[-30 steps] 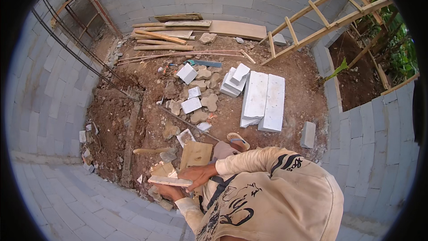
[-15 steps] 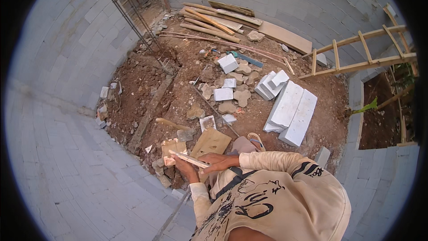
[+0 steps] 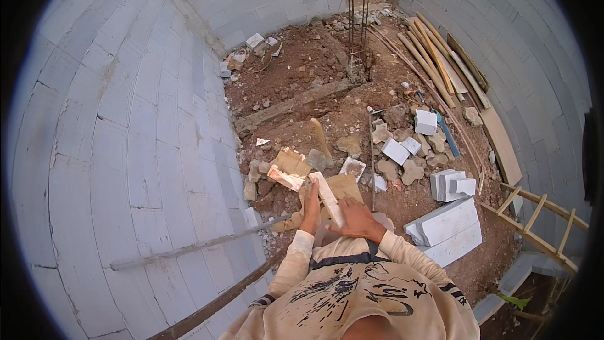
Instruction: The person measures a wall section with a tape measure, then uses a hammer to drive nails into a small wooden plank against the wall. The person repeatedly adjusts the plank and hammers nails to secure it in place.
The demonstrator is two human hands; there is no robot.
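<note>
I hold a narrow, pale slab (image 3: 328, 199) between my two hands, in front of my body. My left hand (image 3: 310, 209) is closed along its left edge, fingers pointing forward. The right hand (image 3: 357, 219) grips the near right end. Just beyond my left hand lies torn brown cardboard (image 3: 292, 161) with a pale strip-like piece (image 3: 286, 177) on its near edge. A larger brown sheet (image 3: 346, 189) is partly hidden behind the slab and my right hand. Ahead, a wooden-handled tool (image 3: 321, 136) leans with its grey lower end near the cardboard.
A grey block wall (image 3: 145, 151) rises close on my left, with a metal bar (image 3: 189, 249) beside it. To the right lie white blocks (image 3: 447, 226), paving stones (image 3: 412, 172) and a wooden ladder (image 3: 535, 230). Farther off are timber poles (image 3: 434, 66) and a rebar column (image 3: 358, 19).
My view has turned left, so the ground objects sit farther right. The slab now points away from me, its broad face showing; it lay more sideways before. Both hands still hold it.
</note>
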